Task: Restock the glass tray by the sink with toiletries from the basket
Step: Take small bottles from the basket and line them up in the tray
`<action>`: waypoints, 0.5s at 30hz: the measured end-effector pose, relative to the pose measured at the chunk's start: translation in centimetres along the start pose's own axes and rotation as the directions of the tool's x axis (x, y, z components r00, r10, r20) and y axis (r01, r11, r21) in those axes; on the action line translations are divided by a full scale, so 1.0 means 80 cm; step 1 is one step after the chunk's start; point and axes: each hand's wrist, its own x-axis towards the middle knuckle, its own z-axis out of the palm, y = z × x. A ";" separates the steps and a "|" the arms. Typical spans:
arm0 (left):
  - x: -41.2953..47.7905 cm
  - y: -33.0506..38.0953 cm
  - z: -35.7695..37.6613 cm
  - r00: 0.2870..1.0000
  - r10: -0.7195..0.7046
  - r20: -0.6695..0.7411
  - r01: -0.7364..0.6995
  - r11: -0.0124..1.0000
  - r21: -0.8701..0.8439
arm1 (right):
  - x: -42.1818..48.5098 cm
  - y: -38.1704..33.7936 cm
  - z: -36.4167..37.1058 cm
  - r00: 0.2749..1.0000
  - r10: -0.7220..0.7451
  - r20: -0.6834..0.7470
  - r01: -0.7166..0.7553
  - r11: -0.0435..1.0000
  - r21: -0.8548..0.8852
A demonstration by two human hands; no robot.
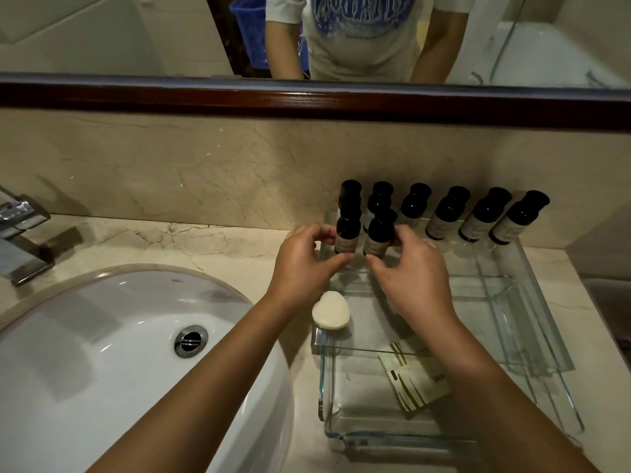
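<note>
Dark upright bottles [347, 233] are being pinched, one each by left hand [304, 264] and right hand [413, 278]. The back row [447, 213] is standing just beyond them, at twelve o'clock.

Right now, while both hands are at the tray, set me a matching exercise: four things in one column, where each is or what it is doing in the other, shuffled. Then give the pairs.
Things
1. soap
2. sachet
3. left hand
4. right hand

Places or states
A. grips the right front bottle
B. lies flat at the near end of the tray
C. grips the left front bottle
D. sits between the sink and the tray's left rim

Pairs: 1-D, 2-B, 3-C, 4-A
</note>
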 end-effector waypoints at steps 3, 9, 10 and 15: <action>0.001 -0.001 0.000 1.000 0.012 0.002 -0.012 1.000 0.010 | -0.001 0.000 0.001 1.000 0.012 -0.008 -0.012 1.000 0.009; 0.002 -0.003 -0.001 0.999 0.034 -0.002 -0.034 0.999 0.017 | -0.007 -0.001 0.004 0.999 0.023 -0.030 -0.023 1.000 0.007; 0.002 -0.003 -0.001 0.999 0.035 0.001 -0.035 0.999 0.018 | -0.007 -0.002 0.004 0.999 0.032 -0.030 -0.033 0.999 -0.008; 0.001 -0.002 -0.002 0.999 0.035 -0.001 -0.035 0.999 0.013 | 0.000 -0.008 0.004 0.997 0.069 -0.023 -0.070 0.995 -0.071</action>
